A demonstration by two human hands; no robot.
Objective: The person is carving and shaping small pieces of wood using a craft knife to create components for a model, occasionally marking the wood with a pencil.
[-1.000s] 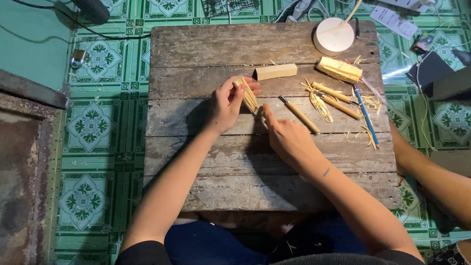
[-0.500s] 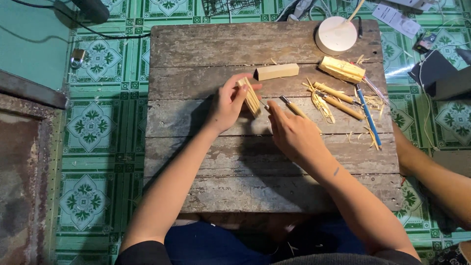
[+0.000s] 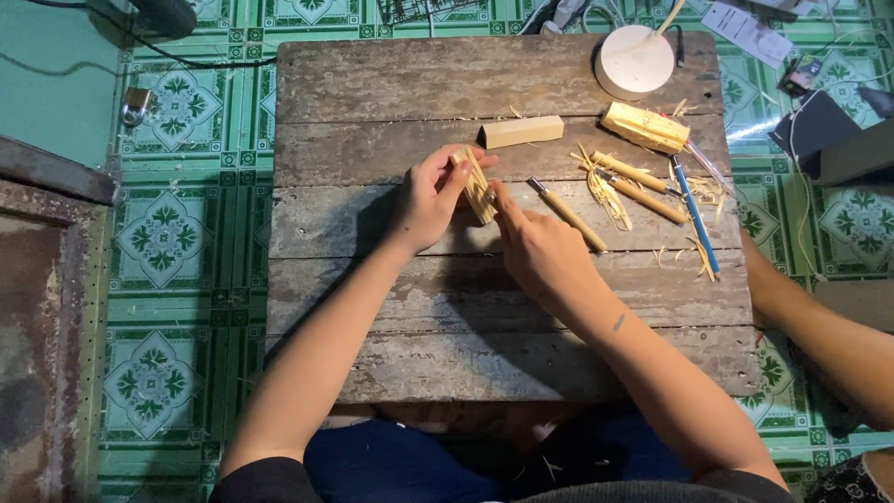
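My left hand (image 3: 430, 197) grips a small pale carved wood piece (image 3: 478, 186) over the middle of a worn wooden table (image 3: 372, 93). My right hand (image 3: 540, 247) is pressed against the lower right side of that piece, fingers curled; whether it holds a tool is hidden. A wooden-handled carving knife (image 3: 568, 214) lies on the boards just right of my right hand.
A plain wood block (image 3: 521, 131) and a carved block (image 3: 644, 127) lie at the back. More wooden-handled tools (image 3: 638, 186), a blue pencil (image 3: 695, 216) and shavings lie at the right. A round white lamp base (image 3: 635, 61) stands at the far edge. Another person's arm (image 3: 829, 335) reaches in at right.
My right hand has moved up and left to the wood piece, uncovering the carving knife on the table. My left hand has turned the piece slightly.
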